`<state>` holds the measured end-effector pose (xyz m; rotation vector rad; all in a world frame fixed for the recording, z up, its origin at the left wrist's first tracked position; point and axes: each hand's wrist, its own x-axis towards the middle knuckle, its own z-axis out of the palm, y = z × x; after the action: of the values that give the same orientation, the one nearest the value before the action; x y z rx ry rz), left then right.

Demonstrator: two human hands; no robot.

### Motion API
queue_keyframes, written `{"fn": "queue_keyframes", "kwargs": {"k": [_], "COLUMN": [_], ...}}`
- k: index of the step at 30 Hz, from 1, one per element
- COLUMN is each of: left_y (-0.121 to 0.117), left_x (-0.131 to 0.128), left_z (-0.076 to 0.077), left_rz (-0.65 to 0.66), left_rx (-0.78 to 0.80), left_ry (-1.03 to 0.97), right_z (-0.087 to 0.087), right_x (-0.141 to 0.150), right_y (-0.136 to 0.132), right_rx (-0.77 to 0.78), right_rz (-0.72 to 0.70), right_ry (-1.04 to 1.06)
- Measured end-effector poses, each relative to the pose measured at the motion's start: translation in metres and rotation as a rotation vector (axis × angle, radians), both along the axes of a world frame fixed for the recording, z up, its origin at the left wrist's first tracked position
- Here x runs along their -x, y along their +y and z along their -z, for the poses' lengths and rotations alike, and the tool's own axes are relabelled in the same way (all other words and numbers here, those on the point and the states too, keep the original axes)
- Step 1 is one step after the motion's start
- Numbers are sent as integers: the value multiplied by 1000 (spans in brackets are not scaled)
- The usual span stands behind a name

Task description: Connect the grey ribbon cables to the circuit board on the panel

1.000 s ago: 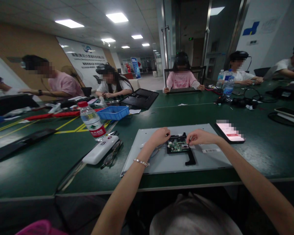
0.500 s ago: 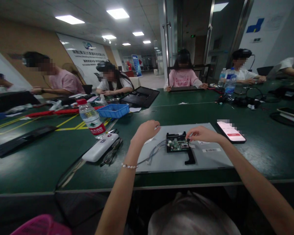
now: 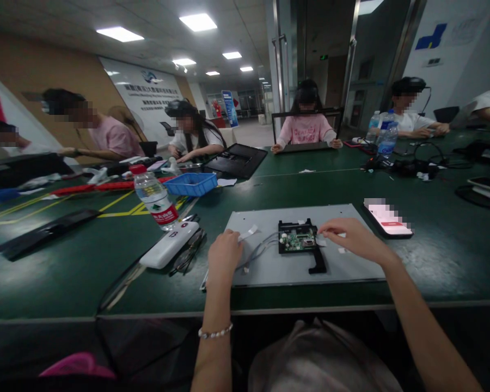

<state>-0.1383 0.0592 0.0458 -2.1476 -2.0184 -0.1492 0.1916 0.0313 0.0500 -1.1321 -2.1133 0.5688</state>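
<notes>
Bottle (image 3: 157, 198) and phone (image 3: 387, 219) are flanking a gray panel (image 3: 269, 273), tabletop (image 3: 277, 190) stretching past its far edge; left hand (image 3: 224, 253), right hand (image 3: 353, 237) apart, grips unclear.

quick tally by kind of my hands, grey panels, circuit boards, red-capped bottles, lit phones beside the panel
hands: 2 (left hand, right hand)
grey panel: 1
circuit board: 1
red-capped bottle: 1
lit phone: 1
total: 6

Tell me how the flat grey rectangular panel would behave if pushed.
The flat grey rectangular panel looks stiff, its edges running straight. Broad and low, it would probably slide rather than tip. It may need gentle handling: the green circuit board sits exposed on top.
</notes>
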Motion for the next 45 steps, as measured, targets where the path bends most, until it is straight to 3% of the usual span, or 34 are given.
{"fn": "queue_keyframes", "kwargs": {"k": [7,11,19,27,37,45], "left_y": [3,1,-7,-6,-28,-7], "left_x": [10,11,8,11,-4,15], "left_z": [7,9,10,10,4,-2], "left_rz": [-47,-61,22,-74,0,20], "left_rx": [-24,-49,-150,-64,-158,-25], "left_ry": [-48,-82,-185,-172,-139,-52], "right_z": [50,63,65,69,67,68], "right_x": [-6,-10,-8,-9,-9,-8], "right_y": [-33,-36,-39,-38,-39,-40], "right_rx": [-47,-63,-82,-76,-45,-60], "right_rz": [232,277,319,299,283,291], "right_ry": [115,85,56,38,13,14]}}
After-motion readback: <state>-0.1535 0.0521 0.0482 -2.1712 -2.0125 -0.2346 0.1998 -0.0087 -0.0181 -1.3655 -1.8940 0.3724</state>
